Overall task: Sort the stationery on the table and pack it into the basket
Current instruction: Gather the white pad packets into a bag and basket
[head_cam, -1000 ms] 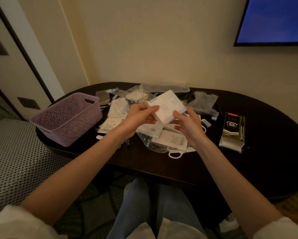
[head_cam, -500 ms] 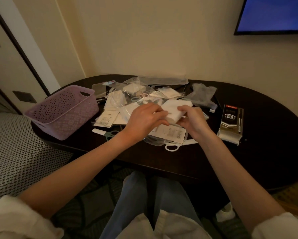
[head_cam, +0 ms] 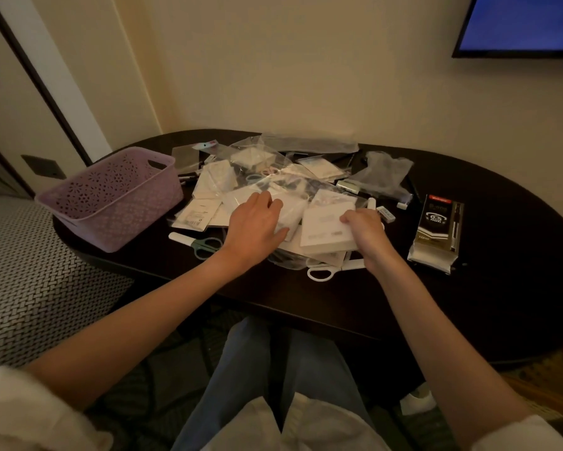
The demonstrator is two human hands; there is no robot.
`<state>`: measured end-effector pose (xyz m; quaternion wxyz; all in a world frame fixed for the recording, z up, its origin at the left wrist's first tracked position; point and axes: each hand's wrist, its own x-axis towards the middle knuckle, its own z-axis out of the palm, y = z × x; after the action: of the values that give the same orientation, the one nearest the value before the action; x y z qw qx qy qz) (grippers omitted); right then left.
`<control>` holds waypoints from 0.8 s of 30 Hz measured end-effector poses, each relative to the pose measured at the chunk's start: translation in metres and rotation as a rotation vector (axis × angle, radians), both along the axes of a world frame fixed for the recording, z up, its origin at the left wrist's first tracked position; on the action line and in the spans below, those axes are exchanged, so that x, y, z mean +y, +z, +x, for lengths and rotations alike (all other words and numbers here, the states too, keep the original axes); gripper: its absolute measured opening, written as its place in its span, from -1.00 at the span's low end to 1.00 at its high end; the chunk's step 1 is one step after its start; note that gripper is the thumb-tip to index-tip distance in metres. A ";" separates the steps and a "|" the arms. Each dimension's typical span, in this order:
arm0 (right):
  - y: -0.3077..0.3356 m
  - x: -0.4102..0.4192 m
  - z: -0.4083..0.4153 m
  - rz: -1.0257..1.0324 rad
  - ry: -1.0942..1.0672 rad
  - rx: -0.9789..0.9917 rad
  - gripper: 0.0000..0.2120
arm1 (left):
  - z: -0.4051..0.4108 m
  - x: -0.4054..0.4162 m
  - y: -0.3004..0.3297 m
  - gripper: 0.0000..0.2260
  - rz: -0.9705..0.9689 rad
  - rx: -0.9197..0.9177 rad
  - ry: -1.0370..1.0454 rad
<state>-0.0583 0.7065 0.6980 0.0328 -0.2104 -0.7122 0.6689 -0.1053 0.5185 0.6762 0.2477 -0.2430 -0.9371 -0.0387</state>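
My left hand (head_cam: 257, 226) lay flat on the pile (head_cam: 273, 190) of packets in the middle of the dark table (head_cam: 501, 304), grip released, fingers spread over clear plastic. My right hand (head_cam: 364, 229) had its grip curled on the right edge of a white pad (head_cam: 325, 229), which sat on top of the pile near the table's front. The basket (head_cam: 111, 196) stood at the table's left end, apart from the pile. Green scissors (head_cam: 199, 244) lay between basket and left hand; white scissors (head_cam: 325, 271) stuck out under the pad. A pen pack (head_cam: 436, 236) lay to the right of my right hand.
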 end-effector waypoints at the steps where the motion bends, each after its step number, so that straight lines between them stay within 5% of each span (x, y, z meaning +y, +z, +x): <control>1: -0.001 0.000 -0.001 0.010 0.006 -0.004 -0.62 | -0.001 0.001 0.000 -0.62 0.004 -0.008 0.003; 9: -0.010 0.009 -0.005 0.140 0.048 -0.062 -0.64 | 0.000 0.006 -0.009 -0.61 -0.050 -0.022 0.004; 15: -0.009 0.010 -0.001 0.126 0.085 -0.040 -0.92 | 0.004 0.010 -0.008 -0.79 0.145 -0.013 -0.031; 24: -0.020 -0.012 -0.029 -0.144 -0.005 0.012 -0.67 | -0.001 0.002 0.003 -0.83 0.336 -0.026 -0.053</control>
<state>-0.0874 0.6944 0.6778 0.0235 -0.2097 -0.6617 0.7195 -0.1062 0.5206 0.6796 0.2717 -0.2224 -0.9137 -0.2044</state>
